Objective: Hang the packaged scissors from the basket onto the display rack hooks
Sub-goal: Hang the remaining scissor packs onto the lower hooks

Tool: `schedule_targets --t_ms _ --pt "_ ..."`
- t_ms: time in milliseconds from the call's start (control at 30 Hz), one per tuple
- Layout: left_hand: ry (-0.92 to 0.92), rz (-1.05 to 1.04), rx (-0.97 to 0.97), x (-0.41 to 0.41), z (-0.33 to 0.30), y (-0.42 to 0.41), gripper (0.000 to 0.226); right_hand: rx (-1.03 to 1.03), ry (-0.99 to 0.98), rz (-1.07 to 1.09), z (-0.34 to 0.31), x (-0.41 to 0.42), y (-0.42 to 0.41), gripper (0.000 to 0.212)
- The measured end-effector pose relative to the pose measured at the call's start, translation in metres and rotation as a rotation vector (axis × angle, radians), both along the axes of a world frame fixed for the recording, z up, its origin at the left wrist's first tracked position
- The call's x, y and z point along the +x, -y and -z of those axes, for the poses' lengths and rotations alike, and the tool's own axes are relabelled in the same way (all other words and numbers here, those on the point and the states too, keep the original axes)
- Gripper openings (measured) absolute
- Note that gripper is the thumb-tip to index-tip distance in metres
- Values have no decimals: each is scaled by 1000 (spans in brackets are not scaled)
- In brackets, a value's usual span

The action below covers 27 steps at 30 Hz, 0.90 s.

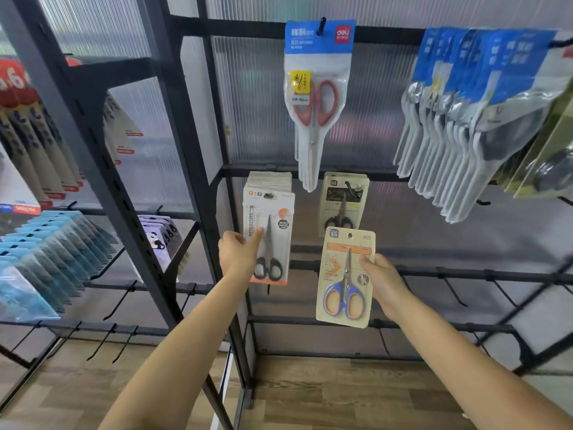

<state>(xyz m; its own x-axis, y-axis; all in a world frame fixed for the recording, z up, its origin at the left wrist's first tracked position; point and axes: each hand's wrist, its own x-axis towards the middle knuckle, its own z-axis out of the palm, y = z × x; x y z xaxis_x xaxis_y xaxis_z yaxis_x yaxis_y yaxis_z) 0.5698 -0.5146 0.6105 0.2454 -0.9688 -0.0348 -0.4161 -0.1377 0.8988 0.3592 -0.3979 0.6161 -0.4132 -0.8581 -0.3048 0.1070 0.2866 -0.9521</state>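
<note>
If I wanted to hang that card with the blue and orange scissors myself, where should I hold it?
Probably by its right edge around mid-height, thumb on the front, as the right hand holds the scissors card now. The card is flat, stiff and upright, and its hanging hole sits at the top, so a side grip from the right leaves the hole free for a hook.

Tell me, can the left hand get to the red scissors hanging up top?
Probably yes. The left hand touches the black-handled scissors pack, and the red scissors pack hangs above to its right with nothing between, though it would mean stretching up.
</note>
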Motion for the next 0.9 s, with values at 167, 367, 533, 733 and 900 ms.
schedule_targets --t_ms 167,367,533,733,900 --pt "-8 14 -99 -6 -1 -25 29 -52 -3 36 -9 -4 -14 16" --pt "-114 409 -51 -43 6 -64 26 -97 -25 114 -13 -14 -43 12" --pt "-310 715 192 -93 14 -108 18 -79 -47 208 0 -30 -79 11" --pt "-313 913 344 -139 26 -146 28 -65 -48 310 15 -64 -116 13" --pt "-337 913 343 -179 32 -156 24 -85 -59 294 15 -101 -122 13"
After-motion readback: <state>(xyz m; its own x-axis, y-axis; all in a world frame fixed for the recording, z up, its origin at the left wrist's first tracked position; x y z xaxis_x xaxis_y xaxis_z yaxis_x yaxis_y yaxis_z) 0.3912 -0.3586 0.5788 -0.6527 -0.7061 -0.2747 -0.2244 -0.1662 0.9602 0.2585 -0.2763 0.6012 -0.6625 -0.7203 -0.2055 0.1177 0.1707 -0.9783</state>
